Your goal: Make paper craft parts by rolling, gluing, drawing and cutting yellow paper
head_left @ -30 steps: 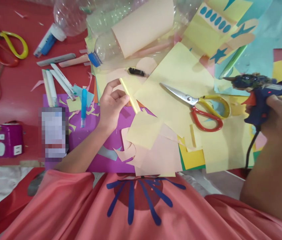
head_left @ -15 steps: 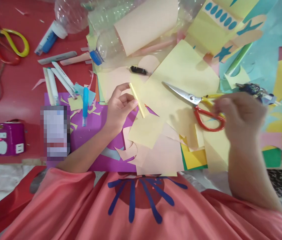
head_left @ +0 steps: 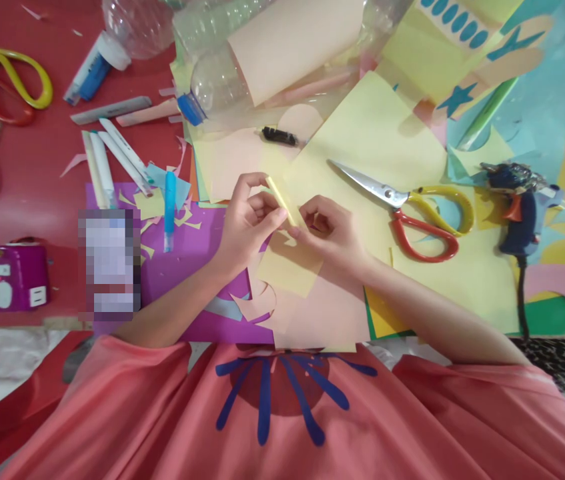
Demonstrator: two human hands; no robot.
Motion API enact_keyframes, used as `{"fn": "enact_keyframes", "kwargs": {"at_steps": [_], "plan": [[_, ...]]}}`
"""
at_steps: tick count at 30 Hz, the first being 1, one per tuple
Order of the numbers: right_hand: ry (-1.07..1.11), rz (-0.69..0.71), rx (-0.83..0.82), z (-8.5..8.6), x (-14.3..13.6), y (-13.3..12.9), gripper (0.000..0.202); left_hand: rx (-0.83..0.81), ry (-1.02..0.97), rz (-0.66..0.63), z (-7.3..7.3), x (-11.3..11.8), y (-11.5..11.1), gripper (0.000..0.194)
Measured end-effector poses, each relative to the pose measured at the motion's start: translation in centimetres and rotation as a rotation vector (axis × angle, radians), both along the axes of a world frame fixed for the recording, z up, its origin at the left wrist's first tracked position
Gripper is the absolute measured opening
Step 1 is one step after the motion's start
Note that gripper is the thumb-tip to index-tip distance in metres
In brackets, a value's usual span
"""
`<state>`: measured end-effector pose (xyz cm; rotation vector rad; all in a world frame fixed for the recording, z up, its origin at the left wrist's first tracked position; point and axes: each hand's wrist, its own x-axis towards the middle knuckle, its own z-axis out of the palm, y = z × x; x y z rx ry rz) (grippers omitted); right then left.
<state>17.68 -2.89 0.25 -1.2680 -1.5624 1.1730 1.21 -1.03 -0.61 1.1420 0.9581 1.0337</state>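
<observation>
A thin yellow paper roll [head_left: 280, 198] slants from far-left to near-right above the paper-strewn table [head_left: 42, 167]. The left hand [head_left: 247, 223] pinches its middle; the right hand [head_left: 329, 230] pinches its near-right end.

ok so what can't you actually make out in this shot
Head view, the only one:
- Lower end of the yellow paper roll: covered by the left hand and right hand fingers.
- The object beside the purple sheet: pixelated block hides it.
- Clear plastic bottles: tops cut off by the upper edge.
- Second scissors: blades run off the left edge.
- Glue gun cord: passes behind the table edge.
</observation>
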Motion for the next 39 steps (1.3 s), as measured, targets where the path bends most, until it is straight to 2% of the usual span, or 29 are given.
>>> {"fn": "enact_keyframes", "kwargs": {"at_steps": [8, 11, 16, 20, 25, 31, 35, 39], "plan": [[-0.02, -0.053, 0.095, -0.3, 0.4, -0.1, 0.012, -0.025, 0.056, -0.01, 0.1, 0.3, 0.1, 0.038], [-0.034, -0.056, 0.116, -0.4, 0.8, 0.1, 0.012, -0.019, 0.055, -0.008, 0.3, 0.2, 0.3, 0.036], [-0.028, -0.053, 0.138, -0.6, 1.4, 0.4, 0.014, -0.07, 0.039, -0.078, 0.6, 0.1, 0.3, 0.022], [-0.06, -0.053, 0.138, -0.8, 1.6, 0.5, 0.015, -0.113, 0.091, -0.074, 0.9, 0.0, 0.3, 0.019], [-0.079, -0.073, 0.18, -0.9, 1.7, 0.6, 0.014, -0.028, 0.178, -0.062, 0.9, -0.1, 0.3, 0.015], [-0.084, -0.058, 0.138, -0.9, 1.8, 0.6, 0.02, 0.028, 0.263, -0.049, 0.6, -0.2, 0.1, 0.016], [-0.011, -0.015, 0.097, -1.0, 1.8, 0.6, 0.023, 0.038, 0.257, -0.034, 0.6, -0.2, 0.0, 0.022], [-0.026, -0.012, 0.106, -1.0, 1.7, 0.6, 0.014, 0.027, 0.229, -0.049, 0.7, -0.1, -0.1, 0.021]]}}
